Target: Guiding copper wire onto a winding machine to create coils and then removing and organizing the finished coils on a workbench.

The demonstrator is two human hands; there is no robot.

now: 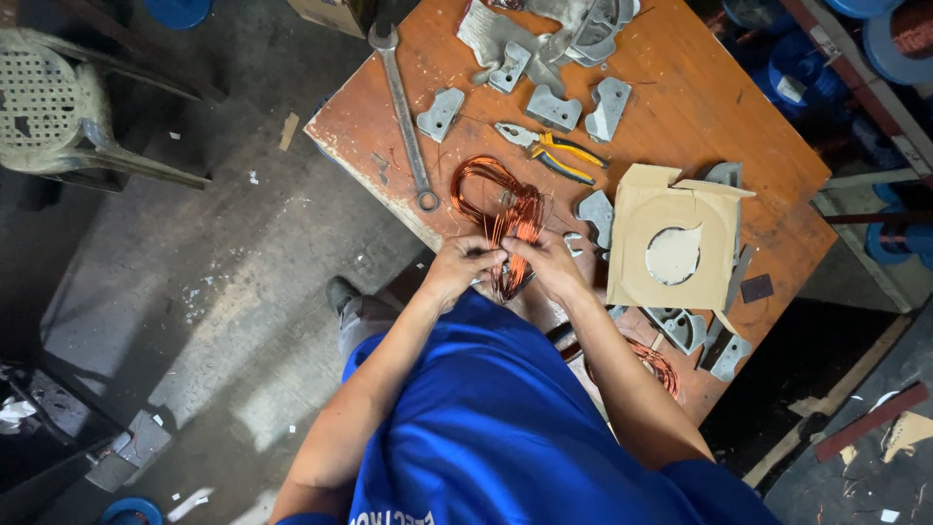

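Both hands, the left hand (462, 264) and the right hand (551, 267), are closed around the near end of a copper wire coil (505, 209) lying on the orange table (680, 87). Yellow-handled pliers (549, 148) lie at one o'clock from the coil, a long spanner (403, 112) at ten o'clock, and a cardboard piece (671, 238) at three o'clock.

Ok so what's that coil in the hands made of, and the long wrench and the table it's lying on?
The coil, held by the left hand and right hand, looks like copper wire: thin, shiny orange-red strands. The wrench looks like bare steel, dull grey and a little worn. The table seems to be wood or board with a worn reddish-brown painted top; which one, I cannot tell.
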